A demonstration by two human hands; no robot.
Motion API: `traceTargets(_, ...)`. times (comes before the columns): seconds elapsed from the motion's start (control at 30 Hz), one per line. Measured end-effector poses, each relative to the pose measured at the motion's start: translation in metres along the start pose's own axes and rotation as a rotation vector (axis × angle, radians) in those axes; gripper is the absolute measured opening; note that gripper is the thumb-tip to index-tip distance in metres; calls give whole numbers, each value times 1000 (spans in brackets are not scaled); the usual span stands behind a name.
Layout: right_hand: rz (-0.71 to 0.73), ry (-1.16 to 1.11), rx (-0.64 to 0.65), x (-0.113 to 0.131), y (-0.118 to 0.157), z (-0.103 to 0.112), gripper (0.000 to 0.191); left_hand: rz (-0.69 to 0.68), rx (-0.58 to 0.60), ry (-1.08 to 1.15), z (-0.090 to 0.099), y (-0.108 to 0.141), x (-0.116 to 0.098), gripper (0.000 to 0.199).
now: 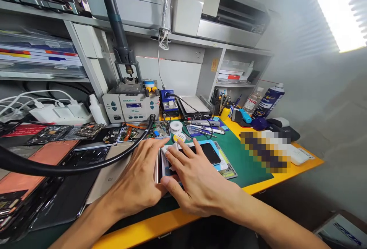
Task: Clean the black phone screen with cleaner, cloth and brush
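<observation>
Pale item (pixel 165 162), partly hidden, near the tabletop's (pixel 155 226) front edge, beneath the spread fingers of the right hand (pixel 196 176); alongside, left hand's (pixel 140 178) fingers nearly straight, grip impossible to tell. Probably best steadied lightly, evenly.

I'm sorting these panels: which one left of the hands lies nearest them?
The gold panel with a small logo, beside the left hand; the salmon panel and black panel lie farther left.
</observation>
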State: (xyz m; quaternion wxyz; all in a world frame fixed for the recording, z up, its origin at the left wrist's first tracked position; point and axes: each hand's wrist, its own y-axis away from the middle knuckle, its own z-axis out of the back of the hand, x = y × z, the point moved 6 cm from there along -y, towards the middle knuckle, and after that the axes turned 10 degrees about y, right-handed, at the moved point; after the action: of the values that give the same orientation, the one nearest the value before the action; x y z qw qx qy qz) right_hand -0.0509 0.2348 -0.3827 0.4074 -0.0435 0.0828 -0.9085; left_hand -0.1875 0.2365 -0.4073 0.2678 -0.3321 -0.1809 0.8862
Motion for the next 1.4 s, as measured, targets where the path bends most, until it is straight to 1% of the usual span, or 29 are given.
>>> traceTargets(0.13, 17, -9, 4, 1, -1, 1, 60, -7, -27, 11, 1, 0, 0, 78)
traceTargets(0.33, 17, -54, 26, 10, 19, 7, 60, 14, -17, -23, 0, -2, 0, 73)
traceTargets(0.43, 24, -68, 29, 10, 24, 9, 57, 11, -22, -41, 0, -1, 0, 71)
traceTargets(0.7, -30, -46, -4, -2, 11, -1, 57, -16, -8, -60, -2, 2, 5, 73)
traceTargets(0.87, -49, -9, -21, -10, 13, -1, 56, -7, 4, -75, -4, -2, 4, 70)
traceTargets(1.2, -141, 58, 6, -36, 30, -2, 54, -23, 21, -80, 1, -2, -7, 45)
traceTargets(1.3, -152, 76, 13, -39, 34, -4, 54, -28, 9, -76, 2, -3, -8, 49)
traceTargets(1.4, -128, 78, 1, -33, 32, -3, 54, -36, 5, -65, 1, -4, -8, 57)
